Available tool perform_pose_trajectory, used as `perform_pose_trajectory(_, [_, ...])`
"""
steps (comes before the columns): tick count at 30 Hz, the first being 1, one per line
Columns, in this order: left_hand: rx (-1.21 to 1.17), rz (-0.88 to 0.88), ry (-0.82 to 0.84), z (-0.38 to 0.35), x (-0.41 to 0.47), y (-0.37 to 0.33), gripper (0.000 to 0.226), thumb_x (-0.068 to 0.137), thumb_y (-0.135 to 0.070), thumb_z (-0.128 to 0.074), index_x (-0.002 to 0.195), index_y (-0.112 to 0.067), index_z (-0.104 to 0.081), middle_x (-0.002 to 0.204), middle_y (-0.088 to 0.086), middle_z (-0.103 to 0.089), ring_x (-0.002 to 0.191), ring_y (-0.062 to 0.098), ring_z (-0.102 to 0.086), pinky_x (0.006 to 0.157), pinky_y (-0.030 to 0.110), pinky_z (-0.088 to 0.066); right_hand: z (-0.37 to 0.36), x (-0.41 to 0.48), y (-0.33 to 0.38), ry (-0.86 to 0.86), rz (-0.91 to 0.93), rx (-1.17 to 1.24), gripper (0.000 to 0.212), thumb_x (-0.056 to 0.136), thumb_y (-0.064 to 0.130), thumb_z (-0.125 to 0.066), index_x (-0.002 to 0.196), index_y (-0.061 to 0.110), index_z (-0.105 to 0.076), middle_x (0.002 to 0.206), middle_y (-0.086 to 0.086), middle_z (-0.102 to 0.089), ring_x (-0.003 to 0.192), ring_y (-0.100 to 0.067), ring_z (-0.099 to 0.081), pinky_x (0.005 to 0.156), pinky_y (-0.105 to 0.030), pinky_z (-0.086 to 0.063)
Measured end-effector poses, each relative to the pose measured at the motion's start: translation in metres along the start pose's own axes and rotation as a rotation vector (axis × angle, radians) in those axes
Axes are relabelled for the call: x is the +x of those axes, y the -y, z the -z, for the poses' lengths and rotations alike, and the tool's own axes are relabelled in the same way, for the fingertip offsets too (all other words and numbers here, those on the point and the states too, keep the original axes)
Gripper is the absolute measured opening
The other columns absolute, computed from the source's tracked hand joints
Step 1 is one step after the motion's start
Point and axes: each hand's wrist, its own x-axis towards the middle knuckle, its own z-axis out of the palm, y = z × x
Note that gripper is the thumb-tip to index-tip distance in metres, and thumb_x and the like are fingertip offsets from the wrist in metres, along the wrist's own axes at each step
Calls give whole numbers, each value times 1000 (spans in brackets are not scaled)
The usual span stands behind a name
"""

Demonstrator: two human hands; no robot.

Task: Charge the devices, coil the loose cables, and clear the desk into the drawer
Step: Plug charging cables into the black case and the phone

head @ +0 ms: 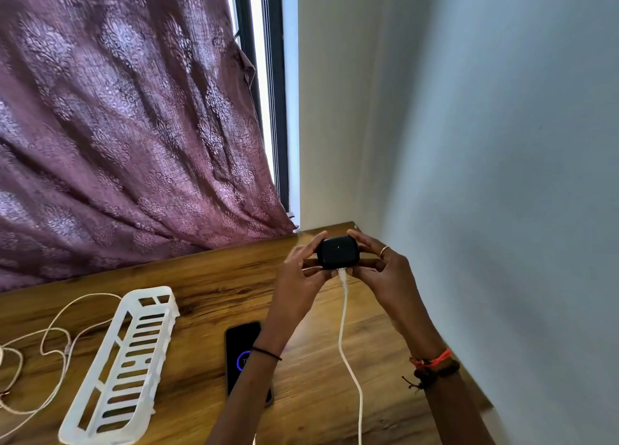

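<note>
Left hand: up over the far right corner of the desk, the left hand (301,273) has fingers curled round the left end of a small black rounded charging case (337,252), thumb tucked under near the plug.
Right hand: the right hand (382,270) mirrors it, fingertips over the top right edge and thumb below. Both hands are pinching the case between them.
Case: held in the air, clear of the wooden desk top (207,277), with a tiny green light glowing on its face.
White charging cable: the thick white charging cable (343,327) meets the case's near edge between the two thumbs and hangs down, running towards the bottom of the view between the forearms.
Phone: a black smartphone (239,350) lies flat on the desk, a blue ring lit on its screen. The left forearm covers its right side.
Basket: a white slotted plastic basket (134,361) sits on the desk left of the phone, angled away.
Loose cable: a thin pale beige cable (57,317) sprawls in uncoiled loops at the far left, beside the basket.
Wrists: a thin dark band (266,353) on the left, orange and dark bracelets (432,364) on the right.
Backdrop: a patterned purple curtain (117,126) behind the desk, a pale wall (485,143) on the right.
</note>
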Motion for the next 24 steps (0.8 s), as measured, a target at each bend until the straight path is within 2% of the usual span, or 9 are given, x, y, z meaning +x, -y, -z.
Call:
perform_pose_trajectory(4, [-39, -50, 6, 7, 0, -29, 72, 75, 3, -71, 130, -31, -41, 116, 6, -56, 104, 10, -60, 85, 9, -47, 9, -6, 26, -34, 71, -3, 58, 78, 4, -71, 121, 37, -52, 117, 9, -61, 102, -9, -62, 79, -9, -48])
perform_pose_trajectory(9, [-80, -110, 9, 17, -4, -61, 71, 75, 1, -71, 133, -28, -42, 118, 6, -57, 104, 7, -61, 85, 9, -47, 19, -15, 54, -64, 138, 2, 55, 79, 8, -71, 127, 30, -54, 120, 8, -63, 103, -9, -64, 86, -15, -49])
perform_pose_trajectory(13, [-87, -164, 2, 24, -5, -84, 70, 76, 0, -71, 130, -34, -43, 118, 3, -58, 104, 7, -62, 86, 11, -48, 24, -21, 74, -84, 199, 20, 56, 80, 10, -71, 125, 37, -51, 116, 11, -62, 97, -2, -63, 80, -5, -47])
perform_pose_trajectory(17, [-89, -220, -4, 30, -5, -104, 71, 76, 2, -69, 130, -35, -41, 116, -1, -56, 99, 0, -63, 84, 11, -49, 27, -22, 92, -115, 272, -3, 57, 81, 6, -69, 120, 41, -49, 121, 6, -62, 101, -6, -63, 84, -7, -46])
perform_pose_trajectory(21, [-122, -253, 4, 35, -2, -120, 71, 76, 4, -68, 129, -34, -43, 116, 1, -56, 98, 2, -64, 81, 20, -55, 29, -22, 106, -147, 319, -22, 55, 81, 7, -68, 119, 42, -48, 119, 8, -61, 97, -2, -62, 78, 1, -43])
perform_pose_trajectory(24, [-130, -279, -2, 38, -2, -127, 72, 76, 7, -67, 130, -32, -40, 115, 5, -55, 96, -2, -64, 79, 13, -52, 29, -22, 114, -157, 334, -29, 53, 82, 10, -68, 120, 40, -48, 118, 11, -58, 94, 5, -59, 75, 5, -40])
